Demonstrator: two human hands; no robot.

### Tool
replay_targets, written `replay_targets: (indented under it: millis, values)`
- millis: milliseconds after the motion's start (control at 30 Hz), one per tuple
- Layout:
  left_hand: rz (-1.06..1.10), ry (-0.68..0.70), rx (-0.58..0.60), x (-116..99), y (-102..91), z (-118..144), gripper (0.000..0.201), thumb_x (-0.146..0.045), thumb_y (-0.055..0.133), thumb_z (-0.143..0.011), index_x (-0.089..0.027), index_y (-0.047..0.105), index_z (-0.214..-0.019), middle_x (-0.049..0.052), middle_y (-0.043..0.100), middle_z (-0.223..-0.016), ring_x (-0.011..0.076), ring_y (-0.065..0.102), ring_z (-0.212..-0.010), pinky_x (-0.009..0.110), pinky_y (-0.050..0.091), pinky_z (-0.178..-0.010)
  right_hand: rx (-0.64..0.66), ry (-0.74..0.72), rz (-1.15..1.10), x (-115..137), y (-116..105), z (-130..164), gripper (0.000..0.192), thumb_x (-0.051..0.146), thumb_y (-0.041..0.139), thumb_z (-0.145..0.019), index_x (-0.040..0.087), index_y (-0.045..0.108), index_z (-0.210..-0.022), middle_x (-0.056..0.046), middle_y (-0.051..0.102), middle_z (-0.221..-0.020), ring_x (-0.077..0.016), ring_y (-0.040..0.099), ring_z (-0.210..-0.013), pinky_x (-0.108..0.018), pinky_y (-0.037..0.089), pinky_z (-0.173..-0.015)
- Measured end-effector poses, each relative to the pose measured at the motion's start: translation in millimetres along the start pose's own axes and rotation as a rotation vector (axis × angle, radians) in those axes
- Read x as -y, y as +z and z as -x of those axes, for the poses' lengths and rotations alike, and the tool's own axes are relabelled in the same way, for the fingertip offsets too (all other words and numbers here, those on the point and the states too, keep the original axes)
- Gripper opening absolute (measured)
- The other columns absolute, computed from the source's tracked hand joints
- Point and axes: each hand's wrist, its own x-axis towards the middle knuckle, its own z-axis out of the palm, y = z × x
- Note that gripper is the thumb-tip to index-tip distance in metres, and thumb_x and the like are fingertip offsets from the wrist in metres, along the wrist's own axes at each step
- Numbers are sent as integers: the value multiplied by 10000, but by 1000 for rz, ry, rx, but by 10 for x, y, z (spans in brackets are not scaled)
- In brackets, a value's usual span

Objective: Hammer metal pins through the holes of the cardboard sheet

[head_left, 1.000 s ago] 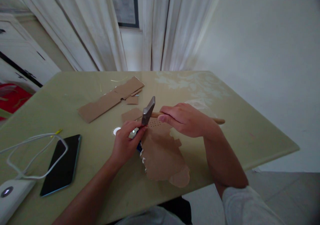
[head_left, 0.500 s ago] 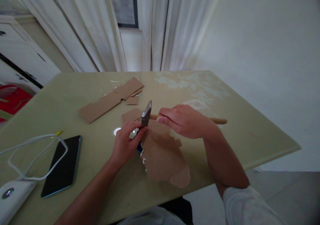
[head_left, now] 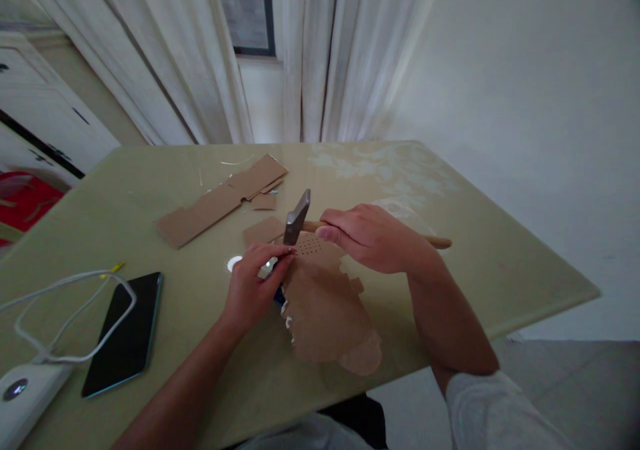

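My right hand (head_left: 367, 237) is wrapped round the wooden handle of a hammer (head_left: 298, 218). The hammer's metal head is tilted, just above the fingertips of my left hand (head_left: 257, 280). Thumb and forefinger of that left hand pinch what looks like a small nail (head_left: 291, 251), mostly hidden by the fingers. Under it lies a ragged-edged piece of cardboard (head_left: 327, 303) with rows of small dark holes near its far end. Something blue and a shiny part show beneath the cardboard's left edge, partly covered by my left hand.
Cardboard strips (head_left: 220, 207) and a smaller cardboard piece (head_left: 263, 230) lie farther back on the table (head_left: 500, 263). To the left are a dark tablet (head_left: 125, 333), a white cable (head_left: 75, 357) and a white device (head_left: 30, 397). Clear plastic (head_left: 403, 211) lies behind my right hand.
The hammer head has risen slightly and tilted away to the right, off my left fingertips. My left hand and the cardboard stay in place.
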Motion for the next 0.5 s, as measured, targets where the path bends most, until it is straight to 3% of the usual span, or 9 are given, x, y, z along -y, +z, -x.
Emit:
replay_targets:
  millis: [167, 367, 500]
  values:
    - [-2, 4, 3, 2, 6, -1, 83, -248, 738, -999, -253, 812, -1037, 15, 843, -1033, 203, 759, -966, 334, 584, -885, 53, -19, 1, 14, 5, 8, 435, 444, 357, -1197, 185, 654, -1013, -38, 695, -822, -175, 557, -713, -343, 228, -691]
    - [2, 5, 0, 13, 9, 7, 86, -250, 741, -1002, -250, 812, -1051, 16, 843, -1029, 200, 761, -965, 329, 583, -885, -11, -8, 14, 37, -5, 20, 457, 462, 333, -1201, 177, 656, -1048, -48, 707, -830, -182, 572, -708, -348, 219, -683]
    - [-17, 8, 13, 13, 8, 4, 81, -254, 734, -1010, -247, 805, -1048, 20, 839, -1047, 203, 754, -979, 333, 574, -890, 36, -31, 30, 53, 4, 17, 435, 445, 346, -1201, 178, 651, -1042, -51, 717, -829, -186, 587, -711, -349, 220, -681]
